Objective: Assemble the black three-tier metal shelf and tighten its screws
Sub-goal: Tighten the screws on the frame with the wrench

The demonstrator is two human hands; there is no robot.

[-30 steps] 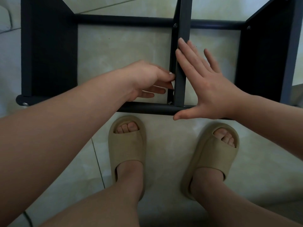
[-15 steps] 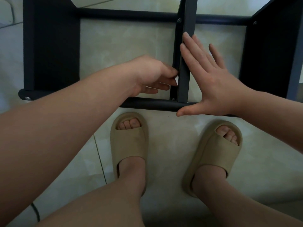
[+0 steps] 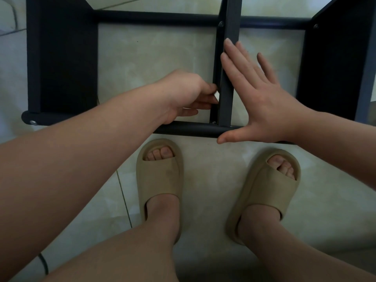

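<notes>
Head view, grip first: left hand [image 3: 187, 94] has its fingers curled, tips against the left face of the middle bar [image 3: 225, 104]. A pale patch [image 3: 216, 96] shows between thumb and forefinger. I cannot tell whether it is something pinched or floor showing through, so I log that grip as unconfirmed.

Right hand [image 3: 262, 98] is flat, fingers straight, pressed along the bar's right face, holding nothing. Its thumb is spread along the near tube [image 3: 189, 128].

The bar runs from the near tube to the far tube [image 3: 158, 18], with a screw head [image 3: 220, 23] at the far joint.

The black shelf [image 3: 61, 58] sits on the pale tiled floor [image 3: 152, 58], with dark panels at either side.

The person's feet are in a tan left slipper [image 3: 160, 180] and right slipper [image 3: 266, 190], just this side of the near tube. A dark cable [image 3: 43, 265] lies at lower left.
</notes>
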